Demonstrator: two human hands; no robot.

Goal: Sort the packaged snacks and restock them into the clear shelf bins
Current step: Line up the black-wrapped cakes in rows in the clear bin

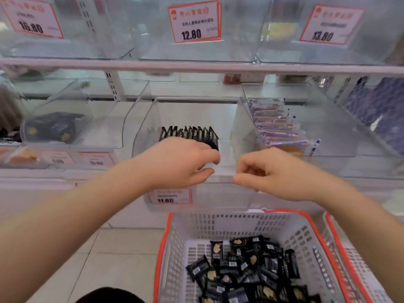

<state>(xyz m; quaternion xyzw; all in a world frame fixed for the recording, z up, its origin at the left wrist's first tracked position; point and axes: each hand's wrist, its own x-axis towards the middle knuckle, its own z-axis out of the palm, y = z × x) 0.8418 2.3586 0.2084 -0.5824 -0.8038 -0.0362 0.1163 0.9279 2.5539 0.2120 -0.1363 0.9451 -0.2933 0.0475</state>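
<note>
1. Left bin (59,125), left of the centre bin: clear, holding dark packets behind a sloped front. We leave it alone.
2. Left hand (177,165), at the centre bin's front: fingers curled over the near end of the row of black snack packets (190,134), thumb beneath. We judge that it pinches the end packet, though the contact is partly hidden.
3. Centre bin (220,179), our landmark: clear; the black row stands on edge in its left half, its right half bare.
4. Right hand (273,173), at the centre bin's front lip, right of the row: fingers loosely curled, holding nothing that we can see, thumb tip touching the lip.
5. Right bin (328,132), right of the centre bin: purple-and-white packets stacked flat.
6. Basket (240,224), below the centre bin: white, orange-rimmed, with loose black packets (247,274) piled inside.
7. Risk: the row stands unsupported on its right; a careless release could topple it sideways. Packets carried up could drop past the lip.
</note>
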